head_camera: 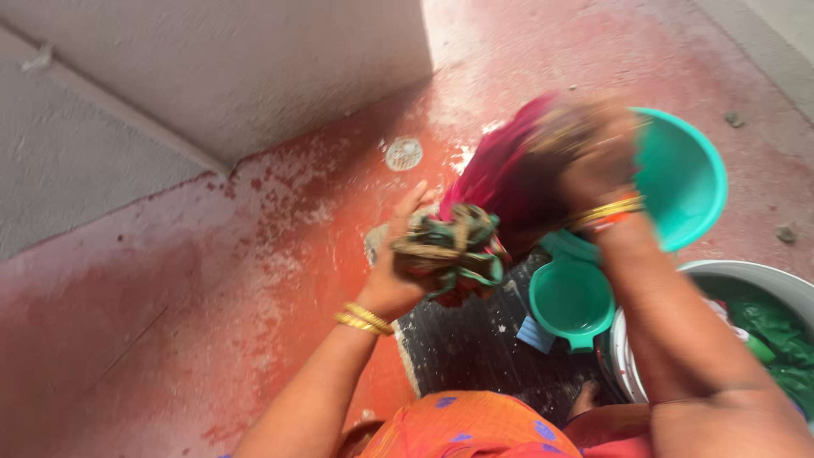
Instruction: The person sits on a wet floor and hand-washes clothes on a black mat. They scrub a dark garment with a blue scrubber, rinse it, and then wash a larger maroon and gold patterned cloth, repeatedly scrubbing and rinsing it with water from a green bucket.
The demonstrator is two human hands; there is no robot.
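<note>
- Cloth [487, 199] twisted, long axis slanting from left hand [398, 271] up to right hand [593, 157].
- Both sets of fingers clamped on cloth ends.
- Green mug [571, 298] just below cloth; basin [682, 174] beyond right hand.

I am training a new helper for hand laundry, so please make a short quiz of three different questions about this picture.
1. True or false: both hands grip the same twisted cloth.
2. Which thing lies nearest below the cloth? A) small green mug B) round floor drain C) white basin
3. Fill in: the white basin holds ____ cloth.

Key
1. True: the left hand and the right hand both hold the twisted red and green cloth.
2. A: the small green mug lies closest; the round floor drain is farther up the floor.
3. Green: it lies in the white basin.
</note>
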